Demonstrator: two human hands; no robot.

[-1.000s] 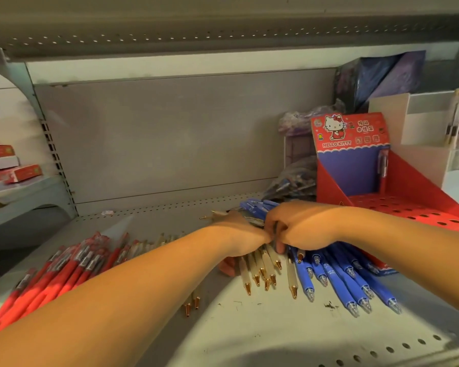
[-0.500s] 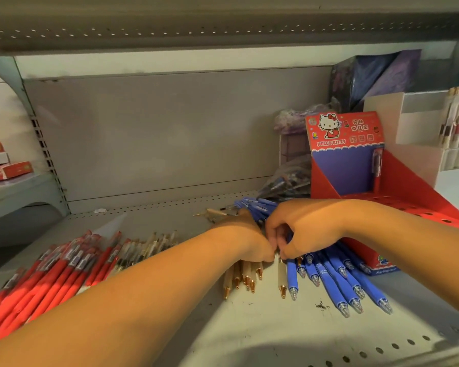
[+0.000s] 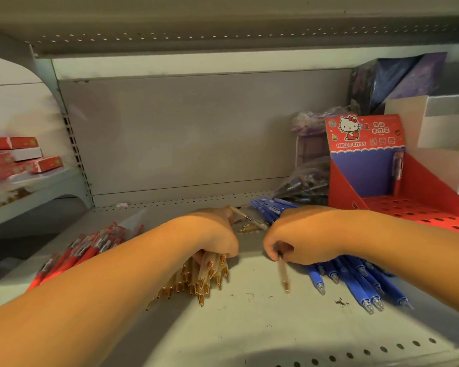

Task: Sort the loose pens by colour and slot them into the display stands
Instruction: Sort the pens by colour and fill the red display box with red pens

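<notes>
My left hand (image 3: 212, 234) grips a bunch of beige pens with gold tips (image 3: 199, 279) on the shelf, tips fanned toward me. My right hand (image 3: 302, 234) pinches one single beige pen (image 3: 283, 274) just right of that bunch. Blue pens (image 3: 361, 284) lie in a row under and right of my right wrist, with more blue pens (image 3: 269, 207) behind the hands. Red pens (image 3: 77, 255) are heaped at the left. A red Hello Kitty display stand (image 3: 419, 207) with a holed deck stands at the right, one red pen (image 3: 398, 170) upright in it.
The grey shelf (image 3: 249, 327) has a perforated front edge. Bagged pens (image 3: 302, 186) lie behind the blue ones. A white display stand (image 3: 435, 133) and dark purple box (image 3: 398, 78) stand at the back right. Red boxes (image 3: 13, 160) sit on the neighbouring left shelf.
My hands have parted: the left drew the beige bunch to the left, the right stayed by the blue pens and now pinches one beige pen out of them.
</notes>
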